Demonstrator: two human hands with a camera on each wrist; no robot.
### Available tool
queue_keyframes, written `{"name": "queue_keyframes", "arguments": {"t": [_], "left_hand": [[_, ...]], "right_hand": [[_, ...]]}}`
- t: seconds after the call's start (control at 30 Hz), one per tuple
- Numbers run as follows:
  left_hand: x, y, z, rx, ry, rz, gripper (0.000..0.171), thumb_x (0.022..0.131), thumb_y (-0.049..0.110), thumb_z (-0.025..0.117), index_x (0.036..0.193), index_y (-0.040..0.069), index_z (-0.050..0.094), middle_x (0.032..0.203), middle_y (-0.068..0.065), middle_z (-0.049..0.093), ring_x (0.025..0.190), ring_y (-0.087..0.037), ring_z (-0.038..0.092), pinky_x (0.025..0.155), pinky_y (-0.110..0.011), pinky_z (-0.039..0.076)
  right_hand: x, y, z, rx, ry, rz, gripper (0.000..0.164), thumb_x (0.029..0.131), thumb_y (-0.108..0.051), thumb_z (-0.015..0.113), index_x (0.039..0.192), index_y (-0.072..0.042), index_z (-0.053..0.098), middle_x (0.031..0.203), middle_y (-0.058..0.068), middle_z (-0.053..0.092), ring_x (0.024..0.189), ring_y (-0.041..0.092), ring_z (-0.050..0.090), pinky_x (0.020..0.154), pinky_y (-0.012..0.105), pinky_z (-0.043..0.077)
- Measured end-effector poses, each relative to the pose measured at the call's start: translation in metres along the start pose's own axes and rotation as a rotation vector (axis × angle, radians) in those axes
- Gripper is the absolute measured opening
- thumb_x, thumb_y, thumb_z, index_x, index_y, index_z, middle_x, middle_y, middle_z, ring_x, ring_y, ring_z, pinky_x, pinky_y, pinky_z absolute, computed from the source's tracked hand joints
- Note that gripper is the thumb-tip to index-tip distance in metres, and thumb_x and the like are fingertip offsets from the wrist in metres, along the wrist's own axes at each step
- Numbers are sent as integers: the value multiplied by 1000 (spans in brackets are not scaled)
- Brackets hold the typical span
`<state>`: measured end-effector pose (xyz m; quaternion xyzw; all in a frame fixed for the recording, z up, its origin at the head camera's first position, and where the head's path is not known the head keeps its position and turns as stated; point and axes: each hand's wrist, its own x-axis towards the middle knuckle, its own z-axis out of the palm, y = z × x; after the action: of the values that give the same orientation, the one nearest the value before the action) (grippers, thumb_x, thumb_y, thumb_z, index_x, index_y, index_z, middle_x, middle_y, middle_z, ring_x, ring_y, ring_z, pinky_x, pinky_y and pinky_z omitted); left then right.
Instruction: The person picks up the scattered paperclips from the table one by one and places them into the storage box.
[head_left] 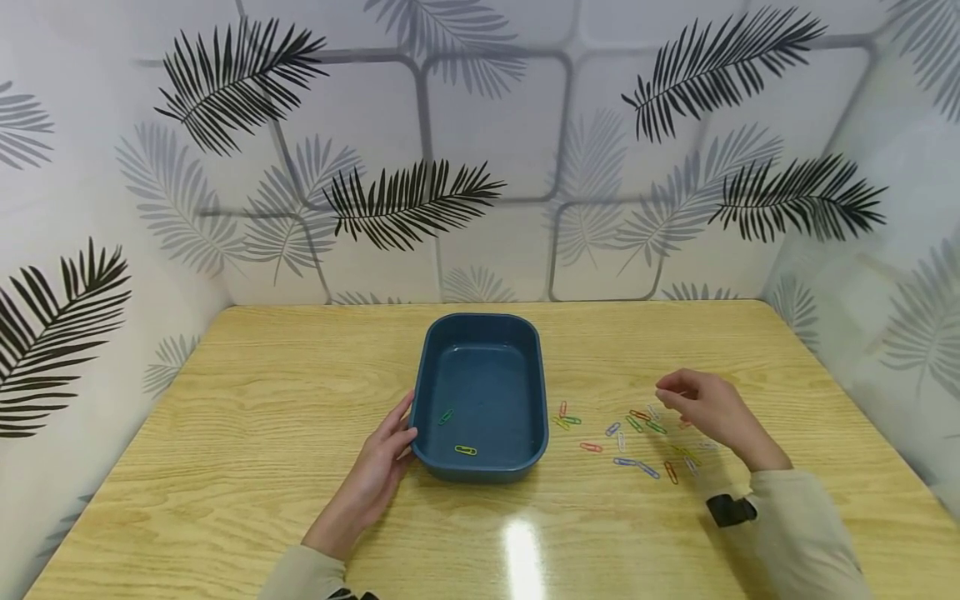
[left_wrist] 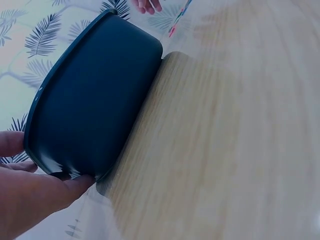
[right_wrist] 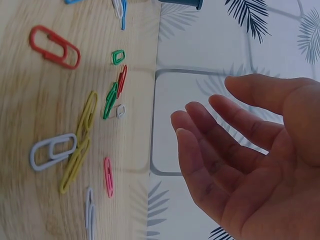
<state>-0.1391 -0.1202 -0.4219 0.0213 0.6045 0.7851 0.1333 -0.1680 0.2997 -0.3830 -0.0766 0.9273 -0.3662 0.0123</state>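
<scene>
My left hand [head_left: 377, 471] rests against the left side of a dark blue rectangular box [head_left: 480, 473], near its front corner. In the left wrist view, the thumb [left_wrist: 75, 189] touches the box's outer wall and other fingers lie by its rim. A green paper clip [head_left: 446, 417] and a yellow paper clip [head_left: 466, 450] lie inside the box. Raised above scattered paper clips at the right is my right hand [head_left: 708, 408]. Its fingers bend loosely, with a gap to the thumb and nothing held, as the right wrist view shows.
Several loose paper clips lie between the box and my right hand, among them a pink clip [head_left: 591, 447], a blue clip [head_left: 624, 462] and a red clip [head_left: 671, 472]. The wooden table [head_left: 285, 392] meets leaf-patterned walls at its back and sides.
</scene>
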Motion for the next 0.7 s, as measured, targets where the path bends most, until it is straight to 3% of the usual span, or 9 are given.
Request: {"name": "queue_keyframes", "arguments": {"t": [0.7], "left_hand": [[-1,1,7,-16,-17,24,58,102,4,31,156,7,10,158,-22,11,143,-36,16,113,-51,18]], "right_hand": [[1,10,0,-32,-30,-2,35,98,-20,58,115,11,60,103,21,64,86,32,64,65,37,55]]}}
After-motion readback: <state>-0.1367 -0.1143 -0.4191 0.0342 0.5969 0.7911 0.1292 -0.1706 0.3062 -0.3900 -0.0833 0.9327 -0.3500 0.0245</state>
